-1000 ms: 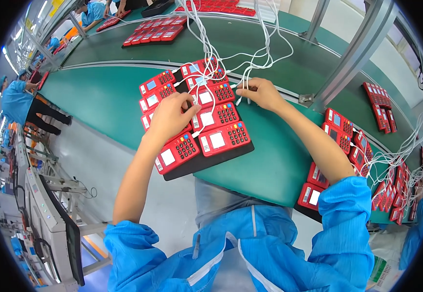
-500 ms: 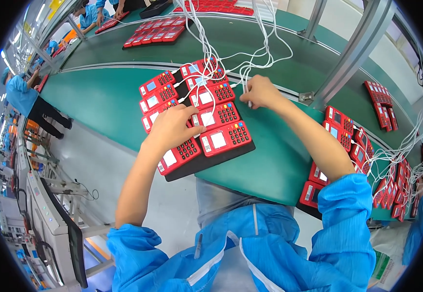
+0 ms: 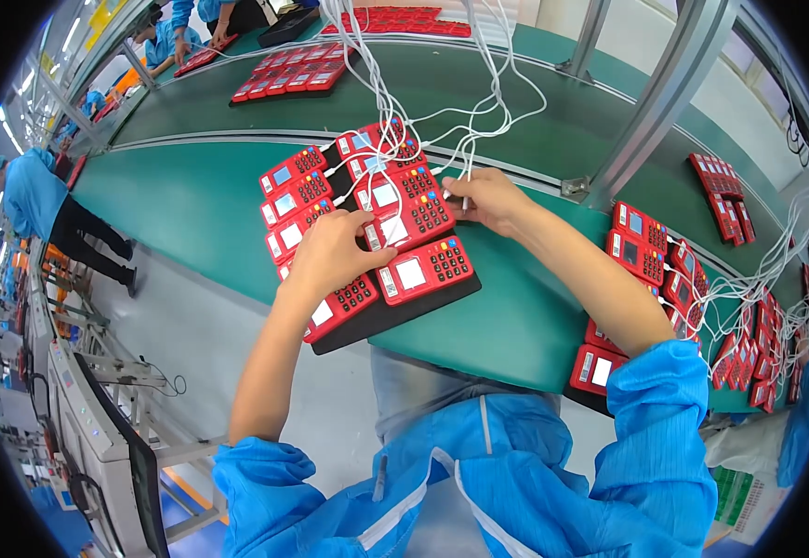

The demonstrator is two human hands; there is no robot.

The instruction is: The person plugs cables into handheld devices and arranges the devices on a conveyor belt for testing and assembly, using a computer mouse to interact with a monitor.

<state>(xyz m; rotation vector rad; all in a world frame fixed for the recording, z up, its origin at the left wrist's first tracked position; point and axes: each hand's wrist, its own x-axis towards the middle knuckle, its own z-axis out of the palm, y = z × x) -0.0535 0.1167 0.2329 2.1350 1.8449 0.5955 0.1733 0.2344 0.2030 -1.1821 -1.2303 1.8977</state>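
Note:
Two columns of red payment terminals with dark keypads lie on a black tray (image 3: 367, 336) in front of me. My left hand (image 3: 330, 249) reaches over the left column. Its thumb and fingers close round the left end of one payment terminal (image 3: 426, 216) in the right column. Beside that terminal's right end is my right hand (image 3: 488, 199), its fingers pinching a white cable (image 3: 466, 177) by the plug end. Whether the plug touches the socket is hidden by the fingers. Below the held terminal lies the nearest one (image 3: 425, 270), with a lit white screen.
White cables (image 3: 381, 84) hang from above onto the terminals. More red terminals (image 3: 637, 244) with cables lie at the right. A metal post (image 3: 665, 93) rises from the green bench (image 3: 507, 321). Further terminals (image 3: 293, 70) rest at the back. A person in blue (image 3: 37, 200) stands far left.
My right hand has moved left and slightly down, bringing the cable end to the terminal's right side. The held terminal now sits slightly apart from the nearest one. My left hand stays nearly in place.

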